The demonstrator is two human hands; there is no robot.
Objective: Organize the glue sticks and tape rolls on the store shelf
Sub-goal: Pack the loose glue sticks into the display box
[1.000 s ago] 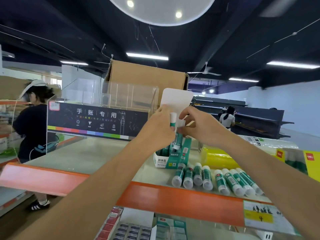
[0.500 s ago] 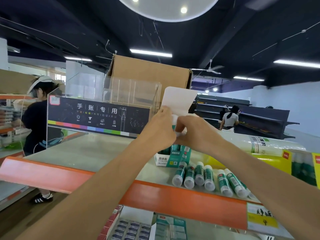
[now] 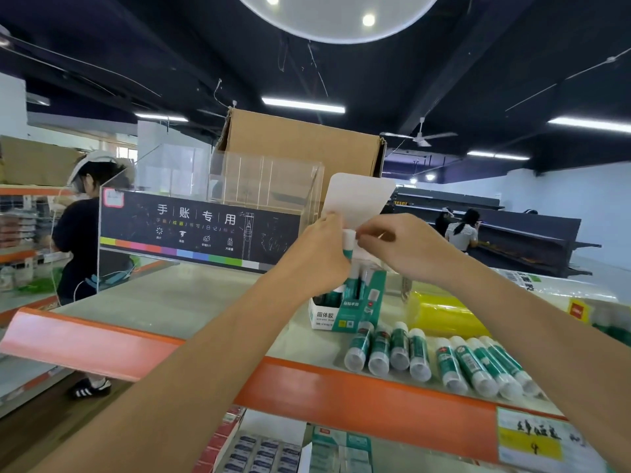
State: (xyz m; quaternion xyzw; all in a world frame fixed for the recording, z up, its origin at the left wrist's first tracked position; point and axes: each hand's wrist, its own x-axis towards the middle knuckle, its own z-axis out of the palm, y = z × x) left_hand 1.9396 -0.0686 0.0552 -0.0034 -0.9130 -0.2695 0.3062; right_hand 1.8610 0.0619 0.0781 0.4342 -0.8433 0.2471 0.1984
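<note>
While both hands work above the open glue-stick box, layout on the shelf (image 3: 164,302): a cardboard box (image 3: 300,148) stands at the back edge. A clear acrylic display stand (image 3: 266,186) with a dark banner sits in front of it, toward the left. A yellow wrapped tape pack (image 3: 444,315) lies on its side right of centre. The glue-stick box (image 3: 345,310) stands upright mid-shelf, just left of that pack, its white flap (image 3: 358,199) raised.

Eight loose glue sticks lie along the orange front edge (image 3: 341,397), caps toward the camera: a group of four (image 3: 389,349) directly in front of the box, another four (image 3: 478,367) just to their right.

Left hand (image 3: 317,257): fingers curled round one glue stick (image 3: 349,238), held upright over the box, white cap up. Right hand (image 3: 406,247): fingers curled, tips at the cap and the flap's lower edge; can't tell which one it pinches.
</note>
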